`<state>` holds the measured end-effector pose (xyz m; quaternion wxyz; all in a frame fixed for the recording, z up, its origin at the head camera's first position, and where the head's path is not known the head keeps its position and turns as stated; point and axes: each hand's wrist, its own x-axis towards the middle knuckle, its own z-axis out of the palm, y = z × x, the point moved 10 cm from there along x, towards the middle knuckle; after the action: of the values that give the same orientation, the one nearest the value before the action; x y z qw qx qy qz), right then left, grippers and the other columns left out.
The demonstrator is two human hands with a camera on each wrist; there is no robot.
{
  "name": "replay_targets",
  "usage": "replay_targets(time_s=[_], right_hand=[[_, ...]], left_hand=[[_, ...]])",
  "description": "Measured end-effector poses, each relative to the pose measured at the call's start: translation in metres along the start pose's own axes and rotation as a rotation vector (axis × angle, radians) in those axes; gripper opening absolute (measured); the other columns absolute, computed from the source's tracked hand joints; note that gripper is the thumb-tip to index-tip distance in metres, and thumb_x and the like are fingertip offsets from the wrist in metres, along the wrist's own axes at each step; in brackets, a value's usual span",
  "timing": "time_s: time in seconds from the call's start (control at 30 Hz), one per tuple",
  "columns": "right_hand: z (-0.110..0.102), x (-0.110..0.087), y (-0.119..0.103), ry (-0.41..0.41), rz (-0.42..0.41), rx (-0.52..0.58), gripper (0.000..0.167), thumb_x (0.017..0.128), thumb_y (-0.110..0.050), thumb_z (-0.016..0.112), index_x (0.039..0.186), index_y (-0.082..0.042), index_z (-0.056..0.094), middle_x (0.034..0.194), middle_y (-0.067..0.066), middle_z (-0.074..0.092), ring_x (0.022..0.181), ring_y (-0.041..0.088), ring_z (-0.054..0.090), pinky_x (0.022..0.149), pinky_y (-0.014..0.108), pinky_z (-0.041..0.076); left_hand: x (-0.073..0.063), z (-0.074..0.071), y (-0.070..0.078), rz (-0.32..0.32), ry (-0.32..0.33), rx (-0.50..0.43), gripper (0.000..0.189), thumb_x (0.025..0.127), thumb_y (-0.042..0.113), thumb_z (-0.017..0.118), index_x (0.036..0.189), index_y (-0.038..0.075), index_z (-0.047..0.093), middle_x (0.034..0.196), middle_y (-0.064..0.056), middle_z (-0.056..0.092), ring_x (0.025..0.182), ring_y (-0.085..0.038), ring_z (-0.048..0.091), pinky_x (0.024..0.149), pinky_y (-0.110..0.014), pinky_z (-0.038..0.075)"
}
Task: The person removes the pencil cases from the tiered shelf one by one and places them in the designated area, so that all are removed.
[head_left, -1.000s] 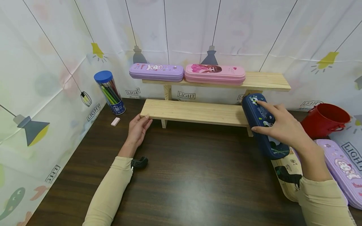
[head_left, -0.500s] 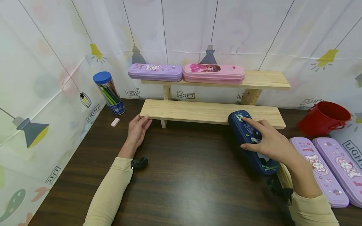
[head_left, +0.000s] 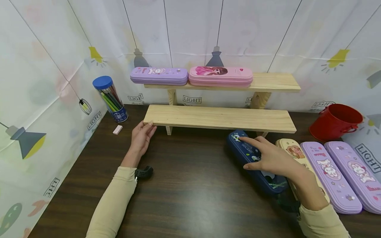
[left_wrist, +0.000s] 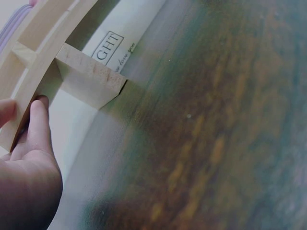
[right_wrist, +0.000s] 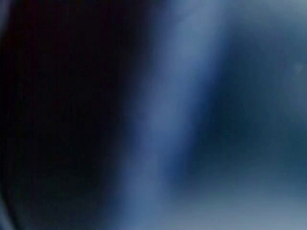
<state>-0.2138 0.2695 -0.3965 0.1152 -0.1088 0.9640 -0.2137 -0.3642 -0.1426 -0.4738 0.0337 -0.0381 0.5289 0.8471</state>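
Head view: the left hand (head_left: 140, 138) pinches the left end of the lower shelf (head_left: 217, 117); the right hand (head_left: 272, 157) grips the navy pencil case (head_left: 262, 179), before the shelf, left of the cream case (head_left: 301, 159). Left wrist: same pinch. Right wrist: too blurred to tell.

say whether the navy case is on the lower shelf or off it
Off: in the head view, the right hand holds the navy case in front of the lower shelf.
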Motion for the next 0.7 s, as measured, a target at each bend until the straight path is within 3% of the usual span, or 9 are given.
replay_targets(time_s=[0.13, 0.23, 0.53, 0.7], right_hand=[[0.011, 0.005, 0.008, -0.018, 0.031, -0.020, 0.097, 0.076, -0.058, 0.079, 0.155, -0.030, 0.031, 0.127, 0.019, 0.048, 0.086, 0.024, 0.054, 0.054, 0.029, 0.048], [0.014, 0.004, 0.015, -0.027, 0.071, -0.043, 0.097, 0.077, -0.059, 0.078, 0.156, -0.027, 0.031, 0.126, 0.023, 0.048, 0.082, 0.023, 0.054, 0.054, 0.029, 0.046], [0.013, -0.011, 0.026, -0.097, 0.103, -0.033, 0.104, 0.079, -0.064, 0.072, 0.159, -0.017, 0.024, 0.125, 0.029, 0.047, 0.095, 0.031, 0.054, 0.078, 0.051, 0.058], [0.015, -0.019, 0.035, -0.180, 0.177, -0.019, 0.108, 0.081, -0.067, 0.067, 0.160, -0.016, 0.014, 0.142, 0.040, 0.035, 0.111, 0.052, 0.052, 0.085, 0.065, 0.055]], left_hand=[[0.000, -0.003, 0.000, -0.007, 0.004, -0.008, 0.053, 0.101, 0.010, 0.058, 0.150, 0.005, 0.038, 0.146, -0.017, 0.047, 0.122, -0.013, 0.061, 0.100, -0.020, 0.054], [0.000, -0.001, 0.001, -0.005, -0.006, -0.006, 0.054, 0.101, 0.010, 0.058, 0.151, 0.005, 0.038, 0.147, -0.018, 0.047, 0.123, -0.014, 0.060, 0.101, -0.020, 0.054], [-0.001, 0.001, 0.003, 0.009, -0.005, -0.003, 0.053, 0.100, 0.011, 0.060, 0.149, 0.003, 0.040, 0.132, -0.010, 0.056, 0.117, -0.011, 0.063, 0.100, -0.020, 0.055], [-0.001, -0.001, 0.001, 0.002, -0.002, -0.011, 0.054, 0.099, 0.011, 0.060, 0.149, 0.003, 0.039, 0.129, -0.009, 0.057, 0.115, -0.010, 0.064, 0.099, -0.020, 0.055]])
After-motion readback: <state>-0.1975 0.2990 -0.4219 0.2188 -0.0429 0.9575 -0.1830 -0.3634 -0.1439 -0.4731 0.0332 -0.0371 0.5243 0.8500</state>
